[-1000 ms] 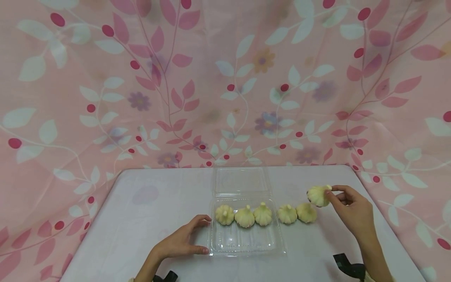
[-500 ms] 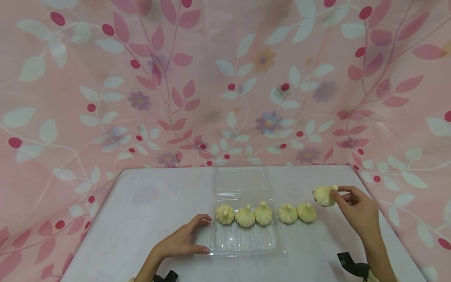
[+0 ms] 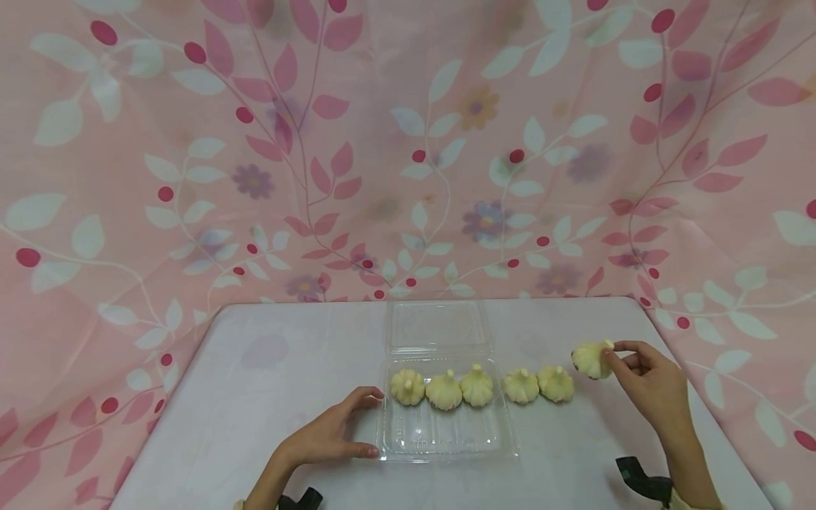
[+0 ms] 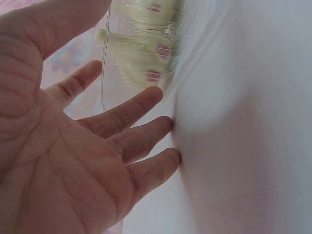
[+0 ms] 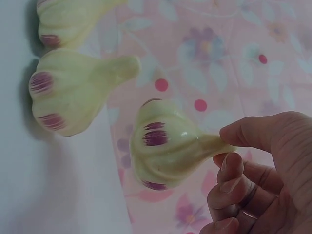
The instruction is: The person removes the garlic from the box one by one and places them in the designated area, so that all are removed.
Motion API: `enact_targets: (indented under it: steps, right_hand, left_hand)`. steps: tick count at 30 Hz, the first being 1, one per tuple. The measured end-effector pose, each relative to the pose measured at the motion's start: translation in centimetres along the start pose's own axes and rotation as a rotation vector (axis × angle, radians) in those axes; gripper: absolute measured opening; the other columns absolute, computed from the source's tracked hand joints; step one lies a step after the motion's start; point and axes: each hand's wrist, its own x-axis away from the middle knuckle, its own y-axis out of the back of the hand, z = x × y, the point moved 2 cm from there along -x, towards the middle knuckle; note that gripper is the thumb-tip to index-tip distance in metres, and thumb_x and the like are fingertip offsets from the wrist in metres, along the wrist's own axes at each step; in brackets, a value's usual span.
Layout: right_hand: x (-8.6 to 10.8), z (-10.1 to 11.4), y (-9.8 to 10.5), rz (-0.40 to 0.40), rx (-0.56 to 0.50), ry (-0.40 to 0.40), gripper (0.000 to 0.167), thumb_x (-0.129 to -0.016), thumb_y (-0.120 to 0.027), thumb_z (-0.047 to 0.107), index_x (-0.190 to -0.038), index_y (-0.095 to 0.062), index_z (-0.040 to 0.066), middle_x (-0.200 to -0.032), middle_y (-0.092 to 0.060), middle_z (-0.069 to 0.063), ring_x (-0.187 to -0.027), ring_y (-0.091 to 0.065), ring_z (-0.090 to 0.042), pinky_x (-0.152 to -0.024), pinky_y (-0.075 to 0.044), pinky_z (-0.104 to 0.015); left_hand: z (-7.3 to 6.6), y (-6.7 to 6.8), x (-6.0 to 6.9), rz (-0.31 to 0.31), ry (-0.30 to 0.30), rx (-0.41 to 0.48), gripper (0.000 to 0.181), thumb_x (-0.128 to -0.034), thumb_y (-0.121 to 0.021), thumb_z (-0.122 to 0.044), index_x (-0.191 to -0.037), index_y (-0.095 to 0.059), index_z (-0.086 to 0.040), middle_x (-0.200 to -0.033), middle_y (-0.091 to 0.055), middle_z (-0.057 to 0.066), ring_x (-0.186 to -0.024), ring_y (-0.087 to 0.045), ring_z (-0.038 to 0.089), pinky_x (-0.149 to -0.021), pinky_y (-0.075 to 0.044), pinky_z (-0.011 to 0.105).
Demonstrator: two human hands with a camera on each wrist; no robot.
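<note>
Three garlic bulbs (image 3: 443, 392) sit in the head view's clear tray (image 3: 440, 440), two more bulbs (image 3: 521, 387) beside it. The left wrist view shows the left hand (image 4: 73, 151) spread; the right wrist view, the right hand (image 5: 261, 170) pinching a raised bulb (image 5: 168, 146) by its stem (image 5: 208, 143).

Right hand (image 3: 653, 386) pinches one garlic bulb (image 3: 591, 360) by its stem, thumb against fingers; bulb pale yellow-green, ribbed, purple-streaked at base, held off the tabletop (image 3: 306, 340), stem toward the hand. Two similar bulbs (image 3: 557, 384) lie side by side just right of the clear container (image 3: 440, 438). Lid (image 3: 438, 327) open, laid back; three bulbs (image 3: 443, 391) in a row inside. Left hand (image 3: 321, 435), fingers spread, at its left edge; I can't confirm contact.
</note>
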Motion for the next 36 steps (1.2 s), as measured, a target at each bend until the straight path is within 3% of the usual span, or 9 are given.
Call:
enact_targets:
  steps: [36]
  right_hand:
    - [0.2,-4.0,-1.6,0.125,0.139,0.037,0.032,-0.092,-0.071,0.031,-0.107,-0.067,0.002,-0.071,-0.062,-0.004,-0.058,-0.049,-0.012,-0.044,-0.039,-0.026]
  left_hand:
    - [-0.1,0.1,0.0,0.002,-0.02,0.0,0.083,-0.0775,-0.083,-0.044,-0.144,-0.036,-0.026,-0.14,-0.053,-0.002,-0.133,-0.045,0.025,-0.106,-0.031,0.059]
